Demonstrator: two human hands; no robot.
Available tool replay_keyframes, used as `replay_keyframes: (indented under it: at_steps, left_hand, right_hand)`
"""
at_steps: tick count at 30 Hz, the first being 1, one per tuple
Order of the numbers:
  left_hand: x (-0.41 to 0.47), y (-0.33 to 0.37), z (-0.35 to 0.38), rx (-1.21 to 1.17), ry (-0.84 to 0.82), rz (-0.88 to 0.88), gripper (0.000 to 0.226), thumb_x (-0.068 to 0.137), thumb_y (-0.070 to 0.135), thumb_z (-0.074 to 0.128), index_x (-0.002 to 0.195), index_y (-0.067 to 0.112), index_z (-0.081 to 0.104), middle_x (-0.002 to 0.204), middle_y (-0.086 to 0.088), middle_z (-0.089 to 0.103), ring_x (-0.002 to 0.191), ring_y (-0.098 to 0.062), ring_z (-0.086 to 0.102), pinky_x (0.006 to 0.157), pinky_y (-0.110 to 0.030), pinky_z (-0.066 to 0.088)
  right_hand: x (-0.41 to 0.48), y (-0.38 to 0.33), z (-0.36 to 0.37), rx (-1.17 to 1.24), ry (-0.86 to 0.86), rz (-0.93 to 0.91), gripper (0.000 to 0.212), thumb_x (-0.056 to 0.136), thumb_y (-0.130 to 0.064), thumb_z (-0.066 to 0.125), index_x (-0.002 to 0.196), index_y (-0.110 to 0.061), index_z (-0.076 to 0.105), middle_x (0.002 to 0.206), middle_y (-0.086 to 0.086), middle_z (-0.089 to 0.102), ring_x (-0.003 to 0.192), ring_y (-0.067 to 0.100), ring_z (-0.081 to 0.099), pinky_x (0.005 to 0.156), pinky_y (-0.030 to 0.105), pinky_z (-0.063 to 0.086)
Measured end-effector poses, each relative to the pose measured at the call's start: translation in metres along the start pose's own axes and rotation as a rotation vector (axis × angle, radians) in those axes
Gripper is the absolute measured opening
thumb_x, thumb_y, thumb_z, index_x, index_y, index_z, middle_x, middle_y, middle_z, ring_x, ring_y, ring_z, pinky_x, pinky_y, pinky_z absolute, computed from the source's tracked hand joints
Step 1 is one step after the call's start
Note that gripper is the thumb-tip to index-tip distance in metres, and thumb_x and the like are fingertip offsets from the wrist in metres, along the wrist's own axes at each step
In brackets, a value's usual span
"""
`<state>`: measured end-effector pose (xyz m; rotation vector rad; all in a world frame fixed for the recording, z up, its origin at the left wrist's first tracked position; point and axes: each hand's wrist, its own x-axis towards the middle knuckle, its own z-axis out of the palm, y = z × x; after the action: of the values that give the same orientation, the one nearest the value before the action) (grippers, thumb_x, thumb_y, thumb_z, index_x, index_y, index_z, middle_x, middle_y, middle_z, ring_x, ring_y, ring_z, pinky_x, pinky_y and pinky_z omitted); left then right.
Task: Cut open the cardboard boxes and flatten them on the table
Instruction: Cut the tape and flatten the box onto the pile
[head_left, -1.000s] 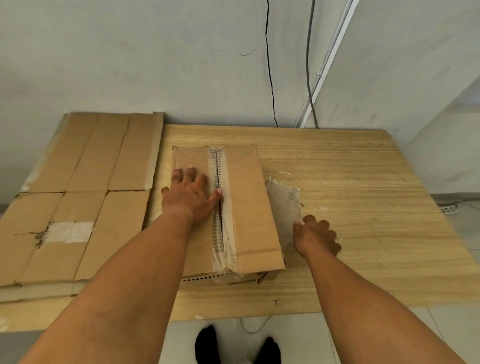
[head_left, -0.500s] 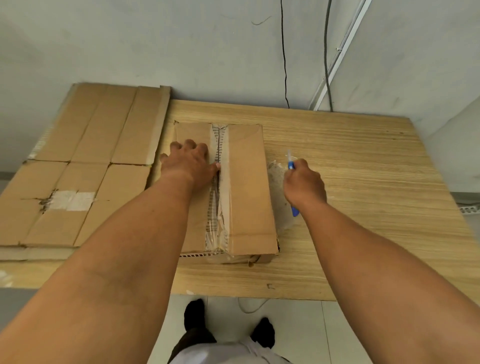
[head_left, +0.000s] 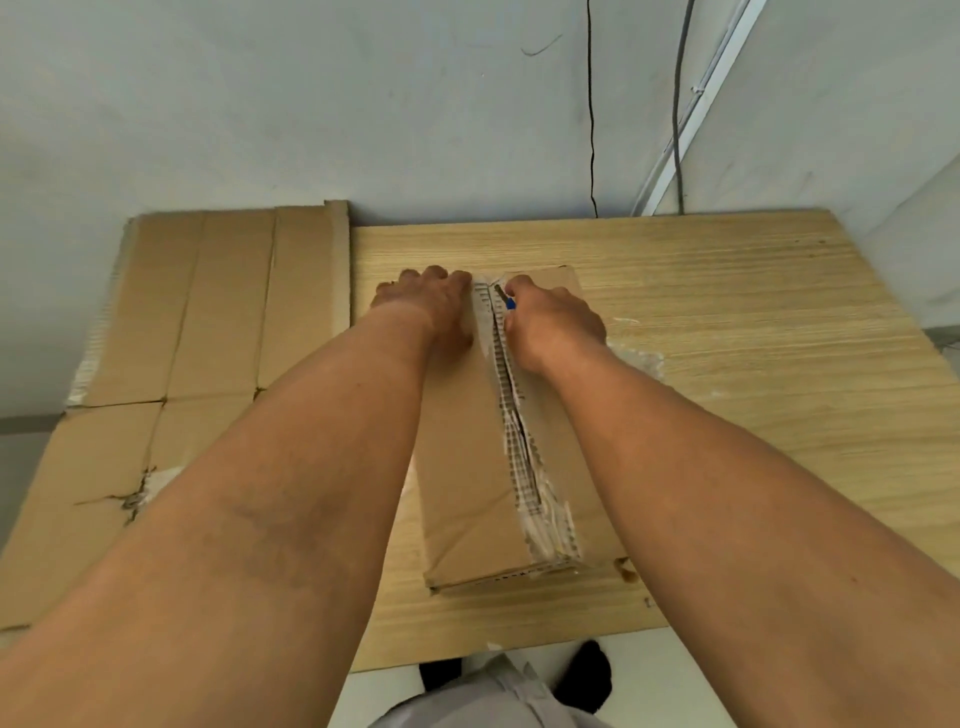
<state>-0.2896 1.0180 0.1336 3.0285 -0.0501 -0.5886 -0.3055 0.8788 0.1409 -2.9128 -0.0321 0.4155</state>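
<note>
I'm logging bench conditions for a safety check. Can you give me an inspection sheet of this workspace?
Surface: wooden table, grain bare to the right of the box.
Job's things: cardboard box mid-table, its taped seam running away from the person; flattened cardboard stacked at the table's left, overhanging its edge.
Clutter: crumpled clear tape scrap on the table right of the box.
Hands: left hand presses the box top left of the seam; right hand grips a blue-handled cutter at the seam's far end.
Cables: black cable and grey cable hang down the wall.
Surroundings: pale wall, white conduit, light floor.
</note>
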Motion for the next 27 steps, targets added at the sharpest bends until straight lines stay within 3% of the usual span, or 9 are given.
replay_keyframes:
  at_steps: [8,13,22,27]
  left_hand:
    - [0.013,-0.009,-0.006,0.010,-0.058,0.041,0.083,0.087,0.053,0.068,0.156,0.032,0.027,0.153,-0.005,0.034,0.141,-0.035,0.032,0.107,-0.055,0.036]
    - [0.024,-0.011,-0.007,-0.031,-0.116,0.043,0.089,0.081,0.053,0.072,0.155,0.035,0.026,0.150,-0.005,0.041,0.135,-0.035,0.044,0.106,-0.054,0.044]
    - [0.031,-0.011,-0.008,-0.052,-0.127,0.049,0.087,0.078,0.053,0.075,0.152,0.034,0.034,0.148,-0.001,0.049,0.132,-0.029,0.050,0.106,-0.046,0.045]
    - [0.029,-0.012,-0.008,-0.059,-0.121,0.042,0.089,0.081,0.052,0.072,0.156,0.036,0.027,0.154,-0.001,0.043,0.137,-0.030,0.045,0.109,-0.046,0.043]
  right_hand:
    - [0.014,-0.013,0.004,-0.022,0.017,0.046,0.043,0.102,-0.020,0.043,0.141,-0.039,0.041,0.121,0.007,0.059,0.104,0.032,0.061,0.085,0.045,0.056]
    - [0.018,-0.016,0.005,-0.054,0.017,0.038,0.044,0.103,-0.021,0.044,0.143,-0.039,0.041,0.126,0.009,0.057,0.108,0.033,0.060,0.084,0.043,0.055]
    - [0.020,-0.026,-0.004,-0.204,-0.026,0.032,0.037,0.101,-0.016,0.047,0.134,-0.029,0.053,0.121,0.007,0.058,0.109,0.032,0.059,0.079,0.039,0.050]
    - [0.016,-0.031,-0.006,-0.253,-0.087,0.045,0.033,0.100,-0.015,0.051,0.131,-0.025,0.057,0.119,0.007,0.057,0.109,0.032,0.060,0.076,0.040,0.048]
